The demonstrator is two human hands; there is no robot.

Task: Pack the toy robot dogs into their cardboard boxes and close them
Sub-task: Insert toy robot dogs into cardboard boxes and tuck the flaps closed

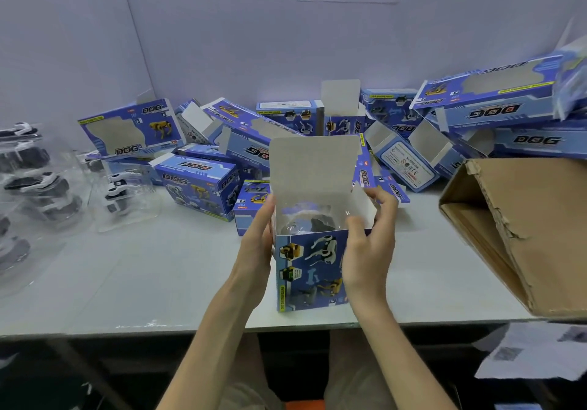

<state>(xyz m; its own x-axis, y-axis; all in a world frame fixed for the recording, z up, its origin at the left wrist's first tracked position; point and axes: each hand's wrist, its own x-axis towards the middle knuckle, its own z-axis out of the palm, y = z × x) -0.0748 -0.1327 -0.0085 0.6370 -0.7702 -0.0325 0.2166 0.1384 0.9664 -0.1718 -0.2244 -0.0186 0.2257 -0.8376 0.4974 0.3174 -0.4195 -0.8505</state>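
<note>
Open cardboard box (309,266) upright at the table's (158,282) front edge, toy robot dog (317,223) inside; light, crushable card, probably best held by its walls: left hand (257,244) pressed flat, right hand (368,244) gripping its side flap.

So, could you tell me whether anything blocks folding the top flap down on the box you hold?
Nothing visible does. The toy dog appears to sit below the rim of the box; only the side flap, pinched by the right hand, stands out beside the opening and probably folds in first.
</note>
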